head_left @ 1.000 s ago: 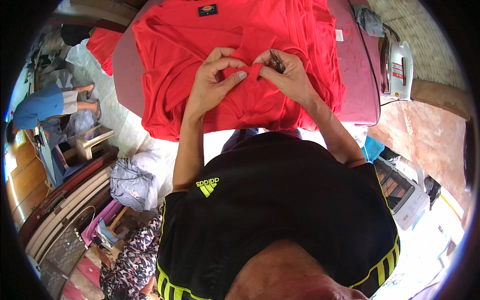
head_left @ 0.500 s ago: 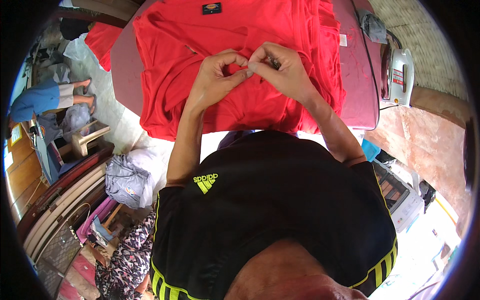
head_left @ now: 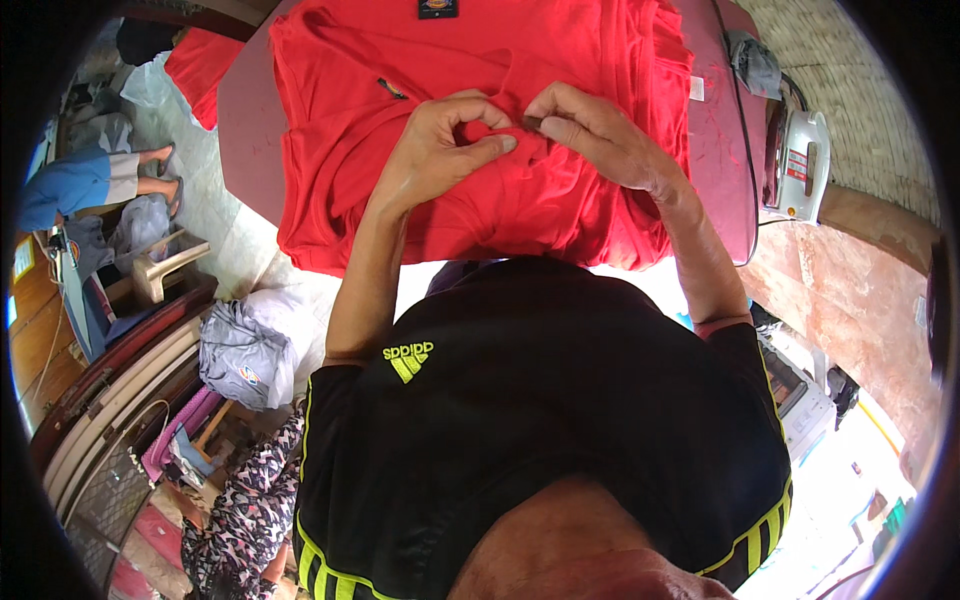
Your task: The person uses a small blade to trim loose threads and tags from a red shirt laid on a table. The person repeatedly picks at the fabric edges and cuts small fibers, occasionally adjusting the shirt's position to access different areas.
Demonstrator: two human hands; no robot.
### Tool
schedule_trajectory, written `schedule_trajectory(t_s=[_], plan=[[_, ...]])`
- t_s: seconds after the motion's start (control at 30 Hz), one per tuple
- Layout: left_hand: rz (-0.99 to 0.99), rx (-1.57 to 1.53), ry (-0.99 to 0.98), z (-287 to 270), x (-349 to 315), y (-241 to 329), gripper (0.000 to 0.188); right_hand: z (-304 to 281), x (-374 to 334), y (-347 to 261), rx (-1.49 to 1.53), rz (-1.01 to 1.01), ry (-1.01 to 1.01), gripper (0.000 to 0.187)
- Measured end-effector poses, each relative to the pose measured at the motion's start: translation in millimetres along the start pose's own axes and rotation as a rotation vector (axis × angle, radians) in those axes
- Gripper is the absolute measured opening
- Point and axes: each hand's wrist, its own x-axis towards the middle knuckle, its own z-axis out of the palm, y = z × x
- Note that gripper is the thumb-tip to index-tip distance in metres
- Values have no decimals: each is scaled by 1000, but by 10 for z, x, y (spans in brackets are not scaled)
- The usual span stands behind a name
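A pile of red cloth garments (head_left: 360,60) is spread in loose layers in front of me, with a dark neck label (head_left: 437,8) at its far edge and a small coloured tag (head_left: 391,88) lying on a fold. My left hand (head_left: 440,145) pinches a raised bit of the red cloth between thumb and index finger. Just to its right, my right hand (head_left: 605,140) is closed with the fingers pressed together at the cloth. A small dark thing shows at its fingertips; most of it is hidden.
The garments lie on a dark red padded table (head_left: 245,150). An iron (head_left: 803,165) stands beyond its right edge, near a black cord (head_left: 741,110). A grey bundle in plastic (head_left: 240,355) is at the left. Two other people (head_left: 70,190) are farther off on the left.
My right hand has moved right and slightly down, away from the left fingertips, and its fingers have turned downward. The left hand still pinches, a little lower on the cloth.
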Motion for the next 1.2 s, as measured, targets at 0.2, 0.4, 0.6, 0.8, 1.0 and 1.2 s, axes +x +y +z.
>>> schedule_trajectory(t_s=[0.2,0.4,0.6,0.8,1.0,1.2], plan=[[-33,-15,-9,21,-12,-49,14,154,-11,-73,125,33,174,22],[193,436,217,183,-18,87,28,306,-18,50,-52,-40,322,12],[116,395,121,176,6,251,32,369,-60,190,153,-72,404,9],[-110,151,15,177,23,-14,17,352,-82,253,248,-32,408,8],[-166,81,-34,152,54,-32,10,329,-136,236,315,-67,370,24],[-118,-4,-21,127,60,-73,4,78,-183,184,123,32,147,24]])
